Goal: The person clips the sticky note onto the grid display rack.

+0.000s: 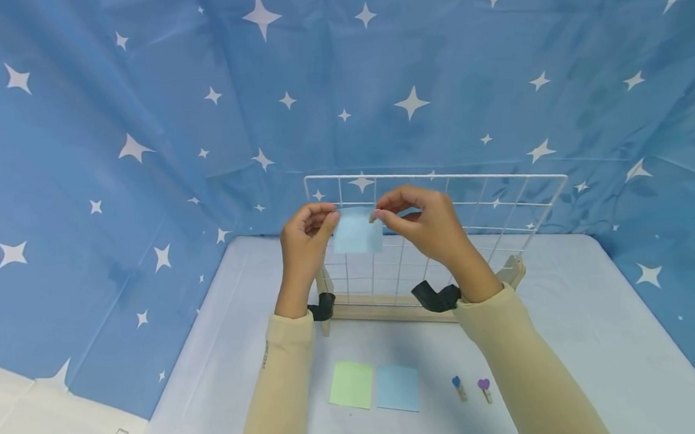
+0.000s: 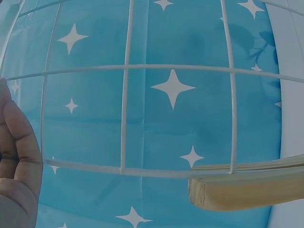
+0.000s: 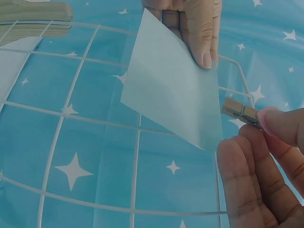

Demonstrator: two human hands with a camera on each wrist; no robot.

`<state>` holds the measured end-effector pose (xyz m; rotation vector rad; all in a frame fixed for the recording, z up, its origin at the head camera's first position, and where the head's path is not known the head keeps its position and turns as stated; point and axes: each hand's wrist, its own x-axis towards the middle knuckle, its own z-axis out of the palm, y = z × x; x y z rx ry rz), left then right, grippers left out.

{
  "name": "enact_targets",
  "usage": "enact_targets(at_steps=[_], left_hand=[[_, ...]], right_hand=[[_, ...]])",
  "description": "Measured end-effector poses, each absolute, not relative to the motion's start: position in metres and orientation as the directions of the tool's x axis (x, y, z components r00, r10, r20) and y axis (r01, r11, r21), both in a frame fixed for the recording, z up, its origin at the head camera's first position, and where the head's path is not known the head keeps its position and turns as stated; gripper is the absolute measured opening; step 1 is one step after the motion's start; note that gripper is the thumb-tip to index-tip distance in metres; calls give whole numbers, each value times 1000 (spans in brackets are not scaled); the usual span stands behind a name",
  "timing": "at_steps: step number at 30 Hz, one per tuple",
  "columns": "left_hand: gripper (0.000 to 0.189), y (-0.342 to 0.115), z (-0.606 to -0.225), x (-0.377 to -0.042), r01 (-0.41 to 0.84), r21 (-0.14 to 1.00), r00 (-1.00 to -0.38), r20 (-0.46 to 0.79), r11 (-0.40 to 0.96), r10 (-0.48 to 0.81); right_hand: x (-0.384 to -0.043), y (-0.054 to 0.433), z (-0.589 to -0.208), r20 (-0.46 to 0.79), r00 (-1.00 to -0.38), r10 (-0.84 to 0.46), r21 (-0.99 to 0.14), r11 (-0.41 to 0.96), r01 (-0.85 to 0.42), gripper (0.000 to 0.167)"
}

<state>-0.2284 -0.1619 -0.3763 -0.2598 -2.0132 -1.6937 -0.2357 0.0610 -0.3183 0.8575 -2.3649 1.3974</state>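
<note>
My left hand [image 1: 302,248] pinches a square light-blue paper note [image 1: 357,231] near its upper left corner, in front of a white wire grid rack [image 1: 491,177]. In the right wrist view the left thumb lies along the note's edge. My right hand [image 1: 426,223] grips a small wooden clothespin [image 3: 240,112] between thumb and fingers. The clothespin's tip points at the note's edge, close beside it; in the right wrist view a small gap shows between them. The left wrist view shows only part of the left hand [image 2: 18,166], beside the grid wires.
A green paper note [image 1: 351,385] and another blue paper note [image 1: 397,388] lie on the white table. To their right are two clothespins, one with a blue heart [image 1: 456,381], one with a purple heart [image 1: 484,384]. The rack stands on a wooden base [image 1: 385,310] before a starry blue curtain.
</note>
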Motion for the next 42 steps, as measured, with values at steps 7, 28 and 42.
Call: enact_targets(at_steps=[7, 28, 42], left_hand=[[18, -162, -377, -230, 455, 863, -853, 493, 218, -172], [18, -160, -375, -233, 449, 865, -844, 493, 223, -214], [17, -156, -374, -234, 457, 857, -826, 508, 237, -244]], right_hand=[[-236, 57, -314, 518, -783, -343, -680, 390, -621, 9], [-235, 47, -306, 593, -748, -298, -584, 482, -654, 9], [-237, 37, -299, 620, -716, -321, -488, 557, -672, 8]])
